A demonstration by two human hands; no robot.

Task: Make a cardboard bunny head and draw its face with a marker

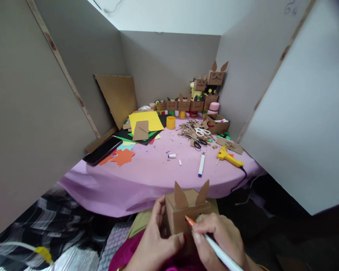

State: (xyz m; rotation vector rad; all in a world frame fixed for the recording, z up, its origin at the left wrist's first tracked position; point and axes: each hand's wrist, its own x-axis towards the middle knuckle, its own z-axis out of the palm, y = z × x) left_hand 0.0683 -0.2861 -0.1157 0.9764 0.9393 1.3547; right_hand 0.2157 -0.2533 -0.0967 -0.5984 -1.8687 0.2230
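Note:
My left hand [155,241] grips a small brown cardboard box [183,216] with two pointed ears, held over my lap below the table edge. My right hand [220,239] pinches a white marker [214,246] with an orange tip, and the tip touches the box's front face. Both hands have their fingers closed around what they hold.
A table under a purple cloth [147,177] carries a yellow glue gun [228,156], a blue-capped marker [201,165], scissors [202,132], cardboard scraps, coloured paper sheets [145,120], a black phone [102,150], a yellow cup [171,122] and a row of finished eared boxes [186,103]. Grey partition walls enclose it.

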